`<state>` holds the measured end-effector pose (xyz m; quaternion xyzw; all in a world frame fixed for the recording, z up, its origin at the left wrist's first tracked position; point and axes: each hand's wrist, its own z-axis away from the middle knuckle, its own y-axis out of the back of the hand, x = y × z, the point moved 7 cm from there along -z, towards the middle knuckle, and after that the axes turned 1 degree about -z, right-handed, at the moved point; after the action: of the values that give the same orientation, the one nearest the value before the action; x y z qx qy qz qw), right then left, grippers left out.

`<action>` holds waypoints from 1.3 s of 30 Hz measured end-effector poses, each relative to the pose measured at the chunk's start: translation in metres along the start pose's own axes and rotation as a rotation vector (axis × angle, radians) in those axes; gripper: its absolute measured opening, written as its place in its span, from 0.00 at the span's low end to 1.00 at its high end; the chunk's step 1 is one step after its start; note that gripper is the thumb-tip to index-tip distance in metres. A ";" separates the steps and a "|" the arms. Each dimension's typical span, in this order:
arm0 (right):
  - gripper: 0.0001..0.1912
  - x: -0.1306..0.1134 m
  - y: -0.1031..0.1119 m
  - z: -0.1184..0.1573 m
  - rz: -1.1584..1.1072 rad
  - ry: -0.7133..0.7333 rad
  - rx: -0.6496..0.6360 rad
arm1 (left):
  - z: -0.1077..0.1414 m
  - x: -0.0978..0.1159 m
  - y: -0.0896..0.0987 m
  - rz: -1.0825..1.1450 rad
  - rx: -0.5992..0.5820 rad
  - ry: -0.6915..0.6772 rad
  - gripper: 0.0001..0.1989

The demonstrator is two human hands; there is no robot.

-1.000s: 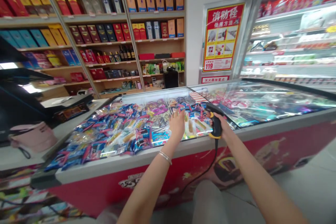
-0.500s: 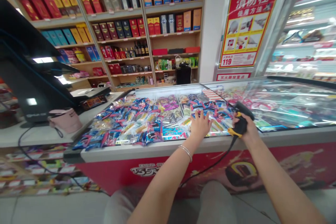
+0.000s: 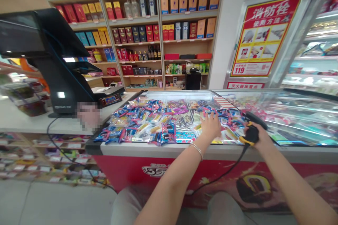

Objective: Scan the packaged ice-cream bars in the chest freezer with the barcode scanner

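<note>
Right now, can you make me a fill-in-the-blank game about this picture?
1. The left hand wears a thin silver ____ at the wrist.
2. The right hand grips a black and yellow ____.
3. The front of the chest freezer is mostly the color ____.
4. The red and yellow poster on the wall shows the number ____.

Answers: bracelet; barcode scanner; red; 119.
</note>
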<state>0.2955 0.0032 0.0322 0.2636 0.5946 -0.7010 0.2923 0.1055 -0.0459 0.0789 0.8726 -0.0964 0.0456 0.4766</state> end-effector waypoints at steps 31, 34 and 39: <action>0.11 0.253 -0.257 0.072 0.296 -0.532 -0.813 | 0.124 -0.348 0.144 -0.601 0.373 0.850 0.36; 0.11 0.254 -0.256 0.079 0.331 -0.529 -0.858 | 0.124 -0.348 0.140 -0.615 0.328 0.830 0.33; 0.11 0.258 -0.254 0.078 0.348 -0.546 -0.843 | 0.123 -0.348 0.140 -0.564 0.282 0.816 0.32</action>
<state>-0.0676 -0.0681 0.0318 0.0258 0.6745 -0.3852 0.6293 -0.2656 -0.1796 0.0677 0.8318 0.3434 0.2647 0.3467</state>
